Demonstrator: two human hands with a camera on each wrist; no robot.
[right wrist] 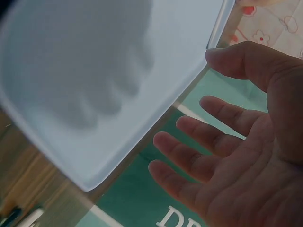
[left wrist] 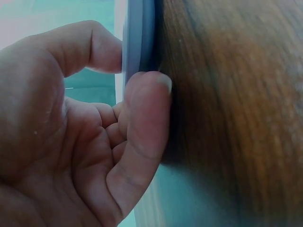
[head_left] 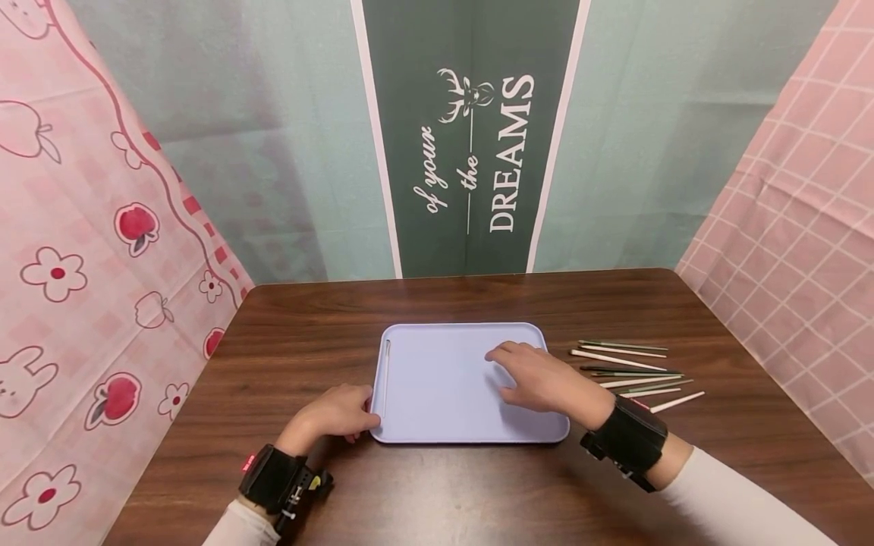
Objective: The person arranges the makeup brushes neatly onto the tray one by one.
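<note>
A shallow lavender tray lies on the wooden table. Along its left side, inside the rim, lies one thin pale stick with a darker upper end. My left hand pinches the tray near its front left corner; the left wrist view shows the thumb at one side of the rim and a curled finger at the other. Above the tray's right part hovers my right hand, palm down and holding nothing. Its fingers are spread and cast a shadow on the tray floor.
Right of the tray, several slim sticks in white, green and dark colours lie in a loose bunch on the table. A green curtain hangs behind the table, with pink patterned cloths at both sides.
</note>
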